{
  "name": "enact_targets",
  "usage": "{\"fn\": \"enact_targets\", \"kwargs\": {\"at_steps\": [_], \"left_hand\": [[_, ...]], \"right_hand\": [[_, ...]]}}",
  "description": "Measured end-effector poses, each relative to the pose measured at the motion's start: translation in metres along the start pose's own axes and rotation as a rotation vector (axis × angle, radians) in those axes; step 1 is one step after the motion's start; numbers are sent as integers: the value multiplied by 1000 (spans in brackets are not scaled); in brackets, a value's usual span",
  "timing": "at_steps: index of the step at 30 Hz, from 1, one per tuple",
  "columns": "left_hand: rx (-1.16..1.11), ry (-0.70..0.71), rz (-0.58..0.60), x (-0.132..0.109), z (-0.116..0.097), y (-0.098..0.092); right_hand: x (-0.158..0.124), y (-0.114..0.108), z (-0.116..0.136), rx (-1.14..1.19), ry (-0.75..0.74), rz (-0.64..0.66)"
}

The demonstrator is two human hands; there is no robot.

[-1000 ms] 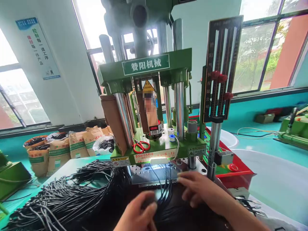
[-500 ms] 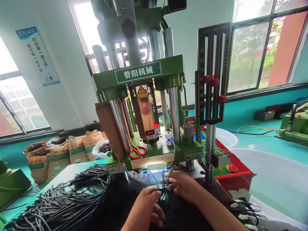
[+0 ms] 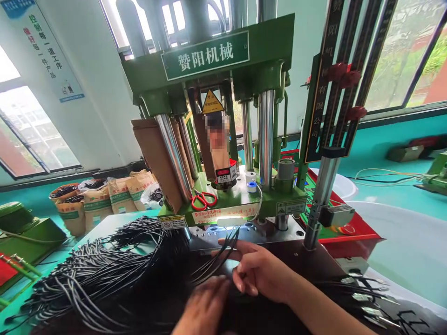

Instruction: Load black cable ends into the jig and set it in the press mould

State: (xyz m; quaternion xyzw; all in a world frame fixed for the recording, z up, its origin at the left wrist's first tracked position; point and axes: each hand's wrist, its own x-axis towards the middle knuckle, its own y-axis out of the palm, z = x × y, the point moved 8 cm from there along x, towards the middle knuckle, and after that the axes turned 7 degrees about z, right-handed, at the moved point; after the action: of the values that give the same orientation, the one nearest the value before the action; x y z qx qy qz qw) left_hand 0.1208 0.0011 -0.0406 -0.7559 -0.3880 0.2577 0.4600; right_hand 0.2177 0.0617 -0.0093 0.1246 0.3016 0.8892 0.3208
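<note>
Several thin black cables (image 3: 213, 264) form a loose bundle, slanting from the machine's front edge down to the left. They cross the fingers of my right hand (image 3: 260, 270), which seems to hold them; its index finger is stretched out and the others are curled. Just below the bundle is my left hand (image 3: 206, 302), smeared by motion, its fingertips hidden. Whether it touches the cables I cannot tell. Ahead of both hands stands a green press (image 3: 209, 56) with a lit metal plate (image 3: 202, 235) at its base.
A large pile of black cables (image 3: 104, 274) lies at the left. Red-handled scissors (image 3: 204, 201) rest on the press. Cables with metallic ends (image 3: 375, 302) lie at the right, near a red control box (image 3: 359, 251) and a large white tub (image 3: 412, 246). Sacks (image 3: 98, 209) stand behind.
The cable bundle has swung from nearly upright near the plate to a slant down left. My left hand has moved down and left. The view has come closer to the press.
</note>
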Motion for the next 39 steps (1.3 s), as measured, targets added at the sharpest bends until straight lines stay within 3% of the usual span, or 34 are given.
{"fn": "enact_targets", "kwargs": {"at_steps": [1, 2, 4, 7, 10, 14, 20, 26, 36, 39], "left_hand": [[62, -201, 91, 0, 24, -6], [87, -322, 265, -3, 38, -6], [66, -401, 321, -8, 42, -23], [-33, -297, 278, -8, 27, -39], [-118, -205, 206, -3, 24, -44], [-193, -155, 191, 7, 32, -49], [-247, -182, 184, 10, 41, -46], [-211, -177, 76, 10, 45, -42], [-236, -189, 63, 6, 50, -39], [-201, -167, 59, 6, 48, -39]], "right_hand": [[-1, -2, 2, -79, -4, -12], [-2, -5, 5, -225, -15, -23], [-5, -6, 16, -674, -46, -37], [-8, -7, 13, -1304, 82, 17], [-11, -15, -5, -1510, 300, 97], [-10, -20, -3, -1545, 270, 26], [-11, -22, 1, -1489, 310, 73], [-8, -33, 0, -1423, 323, -33], [-9, -33, 9, -1477, 298, -227], [-9, -34, -1, -1458, 377, -153]]}}
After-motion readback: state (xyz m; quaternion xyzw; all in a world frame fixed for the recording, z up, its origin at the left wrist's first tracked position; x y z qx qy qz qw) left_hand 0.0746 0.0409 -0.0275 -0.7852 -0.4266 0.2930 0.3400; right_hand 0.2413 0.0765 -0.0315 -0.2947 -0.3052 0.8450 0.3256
